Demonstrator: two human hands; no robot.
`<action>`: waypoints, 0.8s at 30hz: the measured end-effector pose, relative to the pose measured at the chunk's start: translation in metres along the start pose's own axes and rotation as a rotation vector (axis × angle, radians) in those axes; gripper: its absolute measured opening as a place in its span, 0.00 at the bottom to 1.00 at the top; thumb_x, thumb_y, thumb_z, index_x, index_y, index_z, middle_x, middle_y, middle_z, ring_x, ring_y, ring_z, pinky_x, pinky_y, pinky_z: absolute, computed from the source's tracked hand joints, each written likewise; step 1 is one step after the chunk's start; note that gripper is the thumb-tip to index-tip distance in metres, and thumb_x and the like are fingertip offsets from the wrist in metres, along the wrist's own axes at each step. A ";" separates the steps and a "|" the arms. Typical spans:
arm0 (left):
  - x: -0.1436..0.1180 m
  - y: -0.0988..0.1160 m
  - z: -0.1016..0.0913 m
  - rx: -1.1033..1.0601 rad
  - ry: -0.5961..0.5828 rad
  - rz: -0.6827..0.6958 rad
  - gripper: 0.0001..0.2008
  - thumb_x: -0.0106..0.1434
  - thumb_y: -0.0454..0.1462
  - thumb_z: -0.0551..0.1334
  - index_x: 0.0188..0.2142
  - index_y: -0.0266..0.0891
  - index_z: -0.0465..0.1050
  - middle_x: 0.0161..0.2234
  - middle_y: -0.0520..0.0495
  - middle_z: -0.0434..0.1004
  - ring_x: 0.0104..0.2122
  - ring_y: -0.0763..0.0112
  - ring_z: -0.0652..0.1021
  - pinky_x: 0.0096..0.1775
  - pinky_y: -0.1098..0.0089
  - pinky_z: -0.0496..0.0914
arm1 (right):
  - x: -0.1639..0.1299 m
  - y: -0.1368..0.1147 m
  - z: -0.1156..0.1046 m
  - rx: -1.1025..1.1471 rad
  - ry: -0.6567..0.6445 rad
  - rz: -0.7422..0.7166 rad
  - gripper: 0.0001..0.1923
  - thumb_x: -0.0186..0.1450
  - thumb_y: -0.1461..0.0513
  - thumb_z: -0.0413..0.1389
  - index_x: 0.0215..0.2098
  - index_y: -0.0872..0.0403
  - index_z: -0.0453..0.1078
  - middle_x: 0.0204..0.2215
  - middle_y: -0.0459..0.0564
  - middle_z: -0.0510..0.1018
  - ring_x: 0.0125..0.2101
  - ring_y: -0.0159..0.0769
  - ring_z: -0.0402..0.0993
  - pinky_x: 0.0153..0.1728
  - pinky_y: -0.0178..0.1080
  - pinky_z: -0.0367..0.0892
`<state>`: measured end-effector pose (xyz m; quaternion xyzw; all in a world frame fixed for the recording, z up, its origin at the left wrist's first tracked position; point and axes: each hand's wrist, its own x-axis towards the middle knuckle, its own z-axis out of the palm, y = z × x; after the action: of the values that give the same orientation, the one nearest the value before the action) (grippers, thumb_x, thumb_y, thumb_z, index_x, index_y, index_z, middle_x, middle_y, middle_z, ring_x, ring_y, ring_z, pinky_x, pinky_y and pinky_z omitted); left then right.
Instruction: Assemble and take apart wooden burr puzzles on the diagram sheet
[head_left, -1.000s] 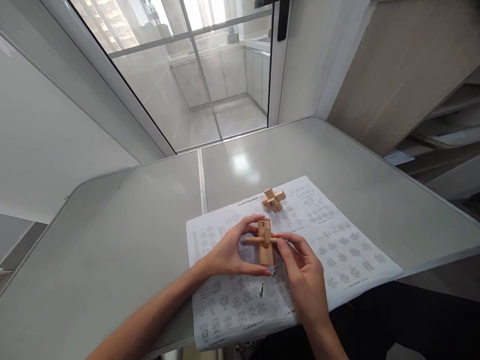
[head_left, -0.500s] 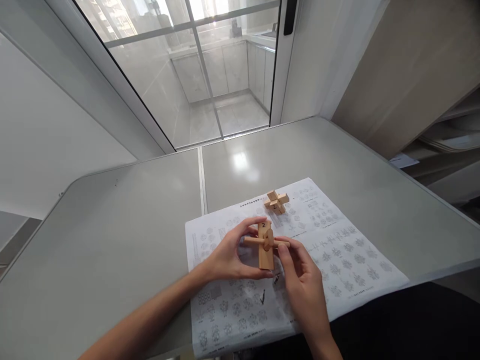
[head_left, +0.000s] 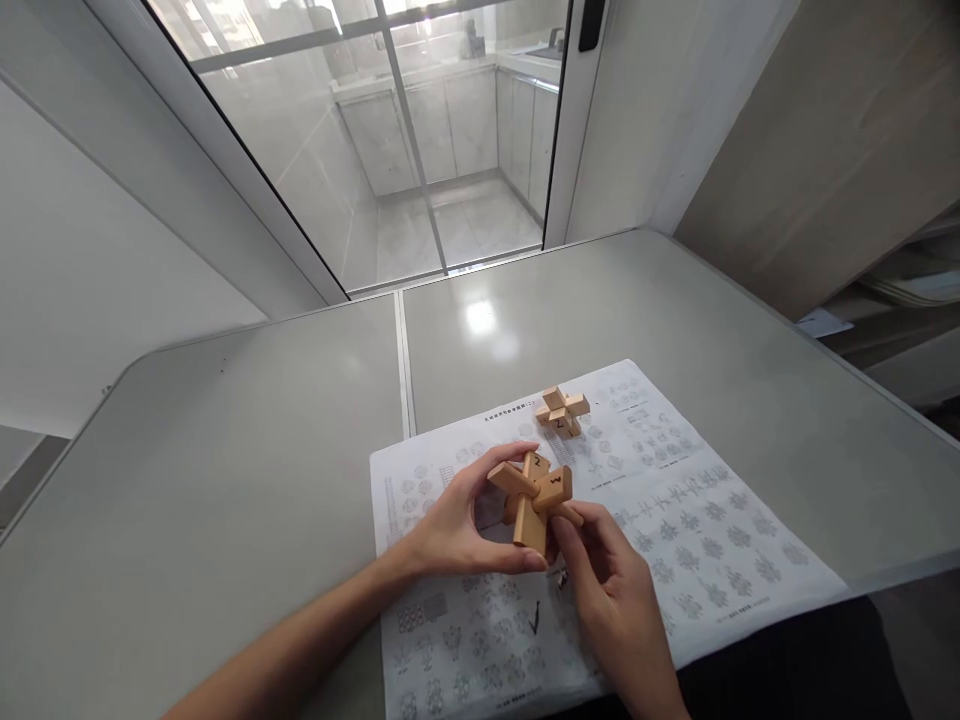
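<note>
Both hands hold a wooden interlocking puzzle [head_left: 531, 528] above the printed sheet [head_left: 720, 520]. Its crossed bars carry handwritten marks, a 2 on the upright bar and a 3-like mark on the bar at the right. My left hand [head_left: 457, 515] grips the upright bar, fingers at its top end and thumb at the bottom. My right hand [head_left: 611, 580] pinches a bar end at the puzzle's lower right; some of those fingers are hidden behind it. Just beyond lies a second, paler wooden puzzle [head_left: 562, 411], also marked 2, resting on the sheet.
The sheet, covered in small diagrams, lies on a grey table [head_left: 315, 380] with a pale seam [head_left: 405, 360] across it. Past the far edge stands a glazed door [head_left: 457, 150]. Shelves [head_left: 892, 290] are at the right.
The held puzzle has turned, so a thick marked bar now faces up where a thin rod and rounded piece showed before. Both hands keep hold; the camera view has shifted slightly.
</note>
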<state>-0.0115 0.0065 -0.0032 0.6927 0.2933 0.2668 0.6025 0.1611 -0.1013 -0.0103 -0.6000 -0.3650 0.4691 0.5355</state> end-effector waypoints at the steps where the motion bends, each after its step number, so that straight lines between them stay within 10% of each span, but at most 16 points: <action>1: 0.000 0.000 0.000 -0.007 -0.002 -0.001 0.47 0.55 0.53 0.79 0.69 0.49 0.64 0.56 0.39 0.76 0.55 0.48 0.78 0.58 0.50 0.74 | 0.000 -0.001 0.001 -0.002 0.008 -0.001 0.17 0.72 0.47 0.60 0.43 0.50 0.78 0.31 0.48 0.80 0.30 0.40 0.77 0.33 0.38 0.73; 24: 0.001 -0.005 0.001 -0.108 -0.032 0.032 0.48 0.53 0.46 0.81 0.69 0.47 0.65 0.61 0.37 0.76 0.57 0.47 0.80 0.57 0.53 0.76 | 0.000 0.008 -0.003 -0.207 -0.120 -0.114 0.16 0.77 0.53 0.53 0.34 0.51 0.71 0.29 0.48 0.78 0.28 0.37 0.76 0.32 0.33 0.73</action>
<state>-0.0109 0.0070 -0.0086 0.6679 0.2576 0.2807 0.6394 0.1635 -0.1038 -0.0178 -0.6011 -0.4763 0.4329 0.4736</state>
